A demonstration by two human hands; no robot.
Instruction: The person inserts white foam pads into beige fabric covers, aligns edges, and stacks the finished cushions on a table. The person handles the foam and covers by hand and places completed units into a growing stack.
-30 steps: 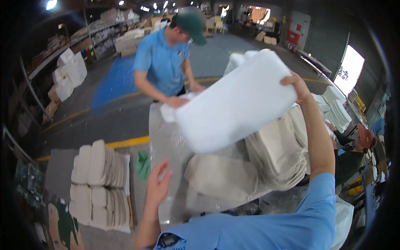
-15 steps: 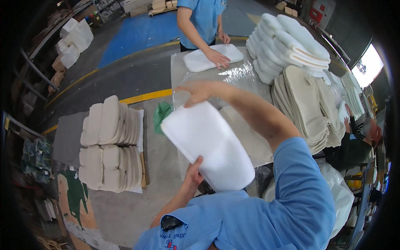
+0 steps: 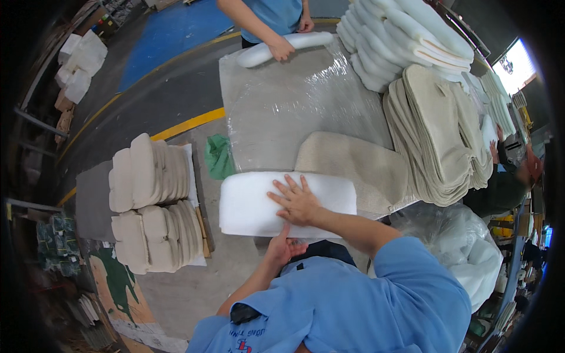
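Observation:
A white, round-cornered padding sheet (image 3: 244,203) lies across the near edge of the plastic-covered table in front of me. My right hand (image 3: 297,203) rests flat on its top, fingers spread. At the pad's near edge is my left hand (image 3: 283,248), palm turned up, its thumb against the edge and its fingers stretched out below it. Just beyond the pad, a beige fabric cover (image 3: 353,167) lies flat, partly overlapped by the pad's far right corner.
Across the table (image 3: 276,112) a co-worker's hand (image 3: 281,48) grips another white pad (image 3: 312,40). Stacked beige covers (image 3: 426,129) and white pads (image 3: 406,35) stand right. Bundled beige pieces (image 3: 156,173) stand left, near a green plastic bag (image 3: 219,157). Clear plastic (image 3: 465,247) bulges beside my right arm.
The white pad has turned from a slant to lying crosswise on the table. My right hand has come down flat onto it. The co-worker's pad is now tilted up on edge.

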